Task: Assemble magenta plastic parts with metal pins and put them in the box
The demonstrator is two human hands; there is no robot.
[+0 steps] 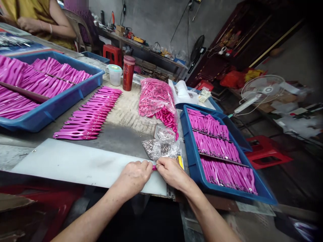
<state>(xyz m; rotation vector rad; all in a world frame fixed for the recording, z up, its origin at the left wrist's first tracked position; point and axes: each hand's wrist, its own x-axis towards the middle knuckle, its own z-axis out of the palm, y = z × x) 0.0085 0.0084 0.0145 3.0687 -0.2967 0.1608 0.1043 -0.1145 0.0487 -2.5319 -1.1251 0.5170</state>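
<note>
My left hand [136, 174] is closed over the white board [83, 164], its fingers wrapped round a magenta plastic piece [154, 167]. Only a short bit of that piece shows between my hands, so its full shape is hidden. My right hand [170, 170] pinches the other end with thumb and fingers. Just beyond lies a clear plastic bag of small metal parts [165, 148]. A row of slender magenta plastic handles [85, 116] with oval slots lies further left. Behind the metal parts stands a clear bag of small magenta pieces [157, 97].
Blue trays of magenta handles stand left [68, 104] and right [188, 154]. A red tumbler [128, 75] and a lidded tub [115, 76] stand at the back. A yellow-handled item [180, 162] lies beside my right hand. A co-worker [50, 23] sits far left.
</note>
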